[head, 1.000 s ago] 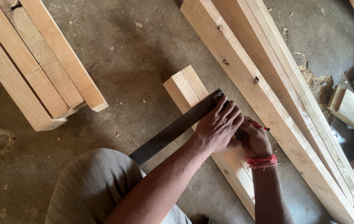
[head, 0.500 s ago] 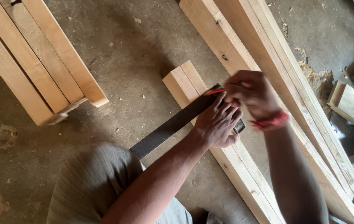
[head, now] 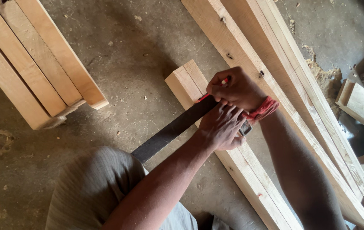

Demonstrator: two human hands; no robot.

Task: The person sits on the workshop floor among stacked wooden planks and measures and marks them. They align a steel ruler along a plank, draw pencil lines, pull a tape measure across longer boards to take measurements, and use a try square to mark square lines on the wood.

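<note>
Head cam, looking straight down at a dusty concrete floor.

Left hand lies flat with fingers spread, palm down, pressing a dark flat ruler onto a short wood plank. Not wrapped around it, just holding it down. The ruler runs diagonally from the knee at near left up to the plank's far end and crosses the plank's top face. A small metal bit shows just right of the left hand; probably the stock of a square, but it's mostly hidden, so I can't confirm.

Right hand is closed around a red pencil, pinch grip, tip down at the ruler's far edge on the plank. The tip looks to be touching the wood, right against the ruler. Red thread band on that wrist. The two hands are touching, right one just beyond the left.

The plank lies on the floor, its far end near frame centre, its length running toward near right. Just to its right and parallel: long timber boards, stacked, running from the far edge down to near right. Far left: a separate stack of planks, well apart from the hands. Right edge: loose wood offcuts and a patch of sawdust.
</note>
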